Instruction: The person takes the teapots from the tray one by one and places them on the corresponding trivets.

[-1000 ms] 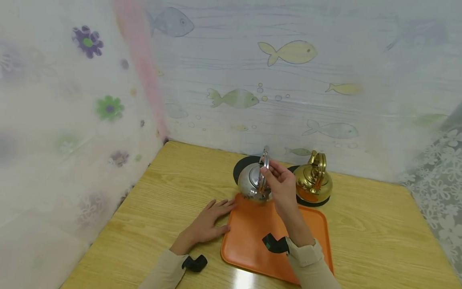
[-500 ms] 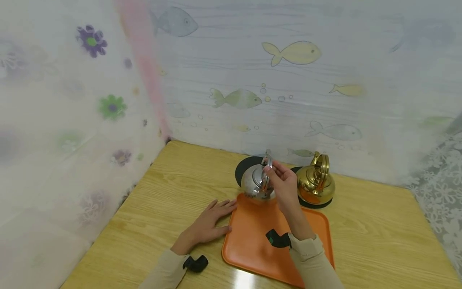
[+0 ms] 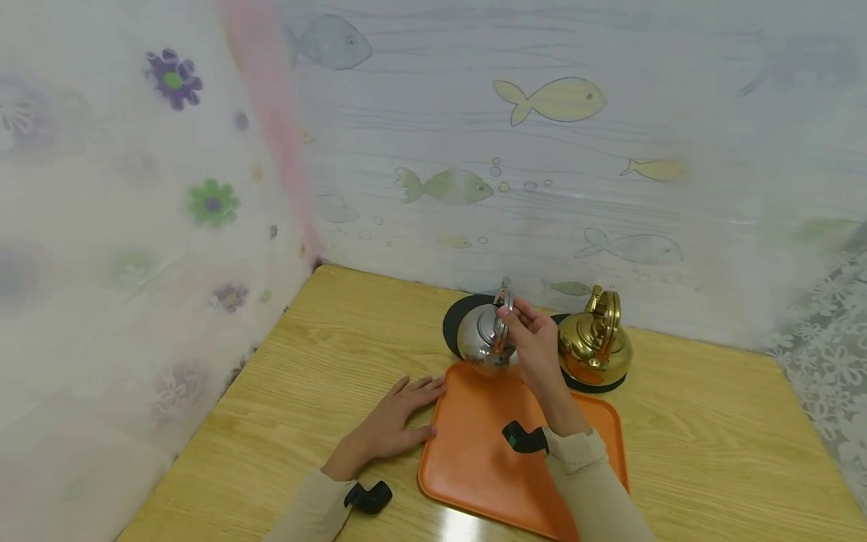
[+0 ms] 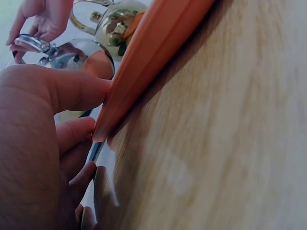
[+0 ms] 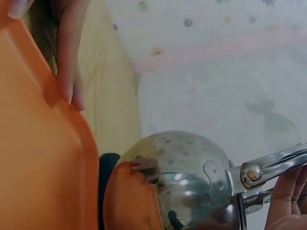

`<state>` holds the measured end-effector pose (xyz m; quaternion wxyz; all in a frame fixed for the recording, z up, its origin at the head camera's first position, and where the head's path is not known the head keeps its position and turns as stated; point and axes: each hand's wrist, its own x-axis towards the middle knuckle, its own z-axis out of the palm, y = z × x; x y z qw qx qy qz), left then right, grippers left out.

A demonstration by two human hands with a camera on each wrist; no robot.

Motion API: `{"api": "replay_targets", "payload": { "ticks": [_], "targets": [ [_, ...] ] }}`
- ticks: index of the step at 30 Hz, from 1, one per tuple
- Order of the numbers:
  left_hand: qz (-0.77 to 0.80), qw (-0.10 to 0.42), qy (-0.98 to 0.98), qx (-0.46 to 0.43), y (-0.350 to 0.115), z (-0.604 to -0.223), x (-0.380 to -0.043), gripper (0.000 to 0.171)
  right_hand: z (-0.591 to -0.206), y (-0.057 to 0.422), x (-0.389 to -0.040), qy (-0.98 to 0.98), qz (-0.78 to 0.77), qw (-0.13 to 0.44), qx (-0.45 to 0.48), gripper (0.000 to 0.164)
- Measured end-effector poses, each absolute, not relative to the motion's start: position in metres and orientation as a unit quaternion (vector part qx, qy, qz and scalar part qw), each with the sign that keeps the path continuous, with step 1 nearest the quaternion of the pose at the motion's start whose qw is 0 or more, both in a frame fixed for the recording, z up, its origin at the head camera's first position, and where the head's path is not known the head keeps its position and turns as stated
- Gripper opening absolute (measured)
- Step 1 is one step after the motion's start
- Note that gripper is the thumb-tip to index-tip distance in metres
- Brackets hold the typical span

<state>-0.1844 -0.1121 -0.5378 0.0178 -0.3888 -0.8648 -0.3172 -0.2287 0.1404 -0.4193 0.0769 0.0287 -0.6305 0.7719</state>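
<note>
My right hand (image 3: 538, 348) pinches the raised handle of a shiny silver kettle (image 3: 476, 340) between thumb and fingers. The kettle stands just behind an orange tray (image 3: 474, 461), partly covering a round black mat (image 3: 457, 320); whether its base rests on the mat I cannot tell. In the right wrist view, the kettle's rounded side (image 5: 187, 177) reflects the tray and a hand. My left hand (image 3: 396, 423) lies with fingers spread at the tray's left edge. Seen from the left wrist, its thumb and a fingertip touch the tray's rim (image 4: 139, 72).
A gold kettle (image 3: 588, 348) sits on a second black mat (image 3: 596, 388) to the right of my right hand. The wooden table (image 3: 698, 436) backs onto a wall sheet with printed fish (image 3: 552, 99). A flowered sheet (image 3: 213, 203) borders the left side.
The silver kettle, held by its handle, has shifted slightly back, away from the tray. My left hand stays at the tray's edge. The head view has drifted a little.
</note>
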Motion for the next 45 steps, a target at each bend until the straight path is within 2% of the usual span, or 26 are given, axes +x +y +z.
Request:
{"api": "replay_targets", "payload": {
  "ticks": [20,27,45],
  "targets": [
    [-0.319,0.017,-0.865,-0.388,-0.114,-0.536,-0.184,0.063,-0.423,0.144,-0.26,-0.644,0.762,0.056,0.032,0.044],
    [-0.317,0.016,-0.865,-0.388,-0.115,-0.536,-0.183,0.062,-0.423,0.147,-0.268,-0.66,0.749,0.04,0.035,0.05],
    [-0.303,0.022,-0.867,-0.396,-0.115,-0.534,-0.181,0.061,-0.43,0.15,-0.277,-0.656,0.753,0.031,0.045,0.051]
  ]
}}
